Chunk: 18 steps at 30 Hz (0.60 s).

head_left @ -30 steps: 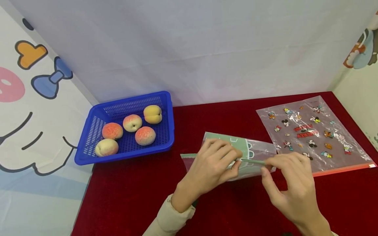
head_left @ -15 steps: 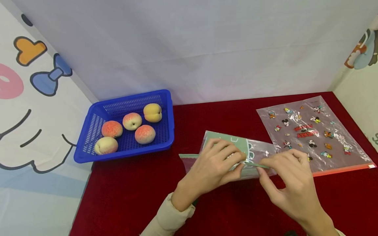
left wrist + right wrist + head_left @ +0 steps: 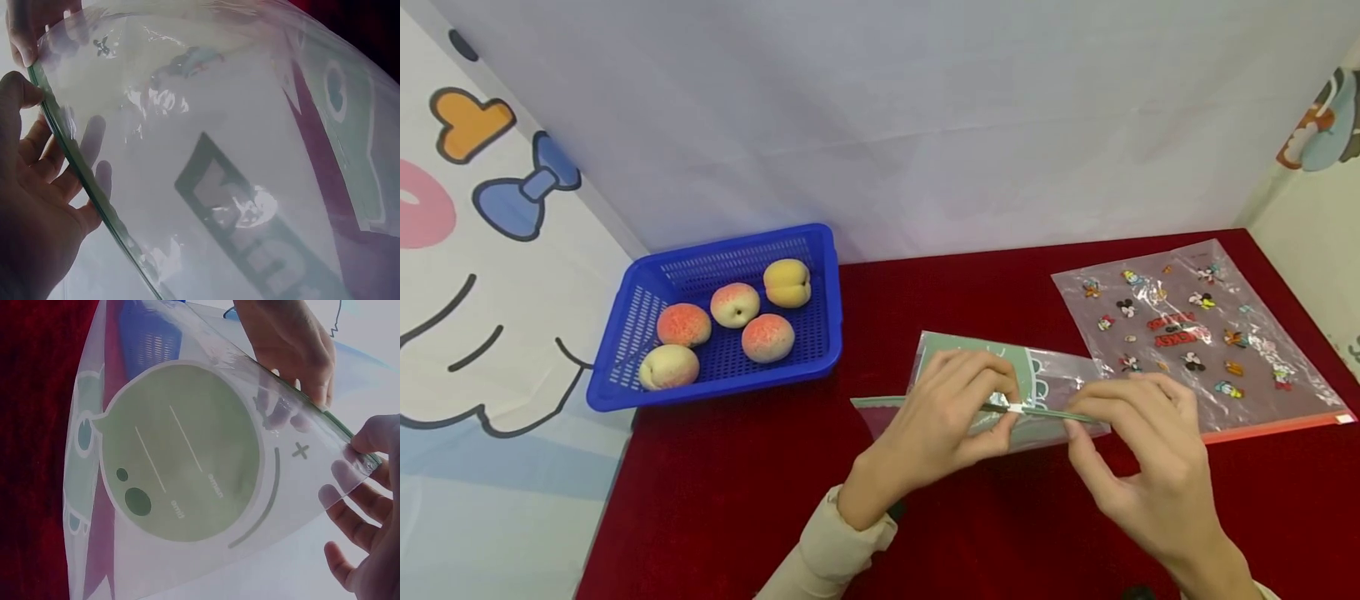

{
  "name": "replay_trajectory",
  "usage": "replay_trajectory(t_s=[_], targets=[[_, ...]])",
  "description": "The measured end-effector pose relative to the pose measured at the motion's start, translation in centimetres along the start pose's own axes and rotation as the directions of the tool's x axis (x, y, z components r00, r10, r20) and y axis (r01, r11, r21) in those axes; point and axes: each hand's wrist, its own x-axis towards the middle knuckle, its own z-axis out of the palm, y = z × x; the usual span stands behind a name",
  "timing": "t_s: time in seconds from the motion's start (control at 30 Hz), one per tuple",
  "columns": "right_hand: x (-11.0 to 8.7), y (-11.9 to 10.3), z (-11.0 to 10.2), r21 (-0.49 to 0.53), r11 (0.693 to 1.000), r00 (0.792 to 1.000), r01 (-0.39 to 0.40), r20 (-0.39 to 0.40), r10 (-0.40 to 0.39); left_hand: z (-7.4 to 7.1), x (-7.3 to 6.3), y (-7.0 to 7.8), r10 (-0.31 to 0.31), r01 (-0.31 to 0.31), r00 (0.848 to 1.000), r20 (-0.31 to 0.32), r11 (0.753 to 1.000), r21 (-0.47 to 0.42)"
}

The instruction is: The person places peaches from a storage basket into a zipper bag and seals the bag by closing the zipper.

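Note:
A clear zip bag [image 3: 1060, 377] with a green print is held up by its green zip strip [image 3: 1052, 414] above the red cloth. My left hand [image 3: 943, 408] pinches the strip near its middle, thumb below and fingers above. A small white slider [image 3: 1015, 408] shows at those fingertips. Farther right, my right hand [image 3: 1150, 458] pinches the strip close to the bag's right end, as the right wrist view also shows, where the bag [image 3: 181, 456] hangs with a round green label. Through the film in the left wrist view, parts of my left fingers [image 3: 94, 137] are visible.
A blue basket [image 3: 715, 400] with several peaches [image 3: 767, 337] stands at the left on the red cloth [image 3: 940, 292]. Another clear bag [image 3: 1150, 400], printed with cartoon figures and edged by an orange zip, lies flat at the right. A white backdrop [image 3: 880, 125] rises behind.
My right hand shifts slightly left, then back right along the strip. The white slider shows more clearly between the hands now. The strip's left end has dipped a little.

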Motion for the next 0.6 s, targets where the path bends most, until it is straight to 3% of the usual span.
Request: replay_trajectory(t_s=[0.6], targets=[[-0.56,0.28,-0.81,0.05,0.997,0.997,-0.06,-0.047,0.062,-0.06,-0.1,-0.6,-0.104,0.104,0.995,0.011,0.981,-0.165]])
